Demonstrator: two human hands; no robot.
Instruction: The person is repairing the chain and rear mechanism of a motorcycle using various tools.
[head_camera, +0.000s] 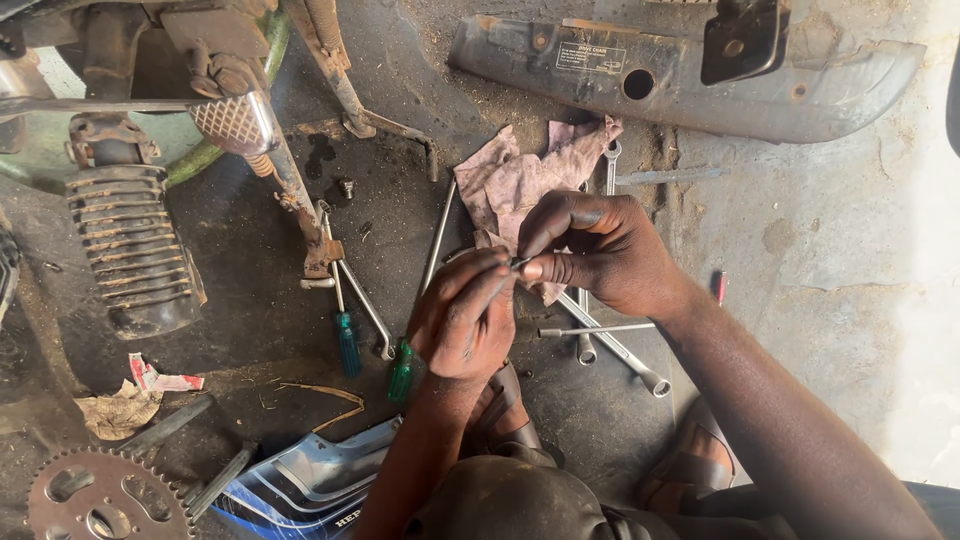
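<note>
Your knee (520, 500) fills the near edge, and just past it your two hands meet over the floor. Left hand (462, 318) is curled narrow, fingertips pinched on a small dark part (519, 263); right hand (600, 252) comes in from the far side, thumb and forefinger closed on the same piece. It is too small to tell what it is. It sits between both sets of fingertips, above the near edge of a pink rag (530, 175).

Around your hands lie thin spanners (612, 345), crossing one another to the right, a long rod (438, 235) to the left, and two green screwdrivers (347, 343) nearer the left. Further left stand a coiled shock absorber (125, 240) and a footpeg (232, 122) on the motorcycle. A sprocket (100, 497) lies at the near left corner beside a blue-and-white panel (310, 475). A long grey chain cover (690, 85) lies across the far side.

Your grip looks slight, so a slip seems the main risk: oily fingers could let the part drop, and among dark grit and scattered tools it would be hard to find. Your sandalled foot (505, 420) sits close to loose spanners, which could roll underfoot if you shift.

You work on bare concrete floor (850, 300), oil-black on the left, paler and dusty on the right where light falls. Torn paper (120, 410) lies at the near left.
</note>
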